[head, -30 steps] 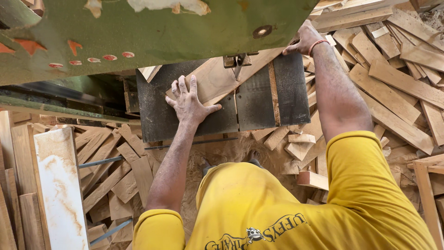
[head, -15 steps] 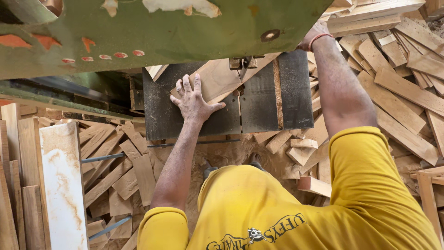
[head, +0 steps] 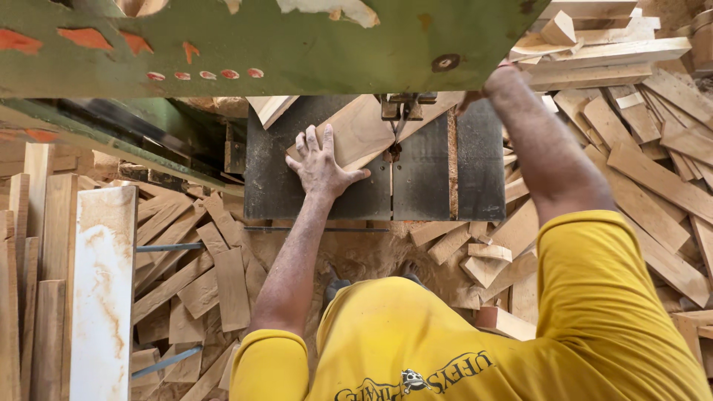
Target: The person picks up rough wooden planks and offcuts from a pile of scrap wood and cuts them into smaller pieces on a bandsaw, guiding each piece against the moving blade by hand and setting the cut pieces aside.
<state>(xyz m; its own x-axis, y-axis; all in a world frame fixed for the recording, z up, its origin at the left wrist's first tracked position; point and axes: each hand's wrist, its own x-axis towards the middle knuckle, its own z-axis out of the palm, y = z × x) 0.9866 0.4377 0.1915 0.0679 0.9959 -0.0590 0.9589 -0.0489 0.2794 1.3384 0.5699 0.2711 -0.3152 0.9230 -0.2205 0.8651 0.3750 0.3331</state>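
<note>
Board (head: 362, 134) under flat left hand (head: 321, 165) grip open, right grip hidden by green saw housing (head: 297, 44), offcuts (head: 639, 171) around

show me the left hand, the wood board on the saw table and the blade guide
left hand (head: 321, 165), head view, on the back of the hand.
wood board (head: 364, 128), head view, on its bare top face beside the fingers.
blade guide (head: 401, 108), head view, on the metal block above the cut.

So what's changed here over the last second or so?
The right hand has slid up out of sight under the green saw housing. The wooden piece has edged a little further past the blade guide. The left hand stays pressed flat on it, on the dark saw table.
</note>
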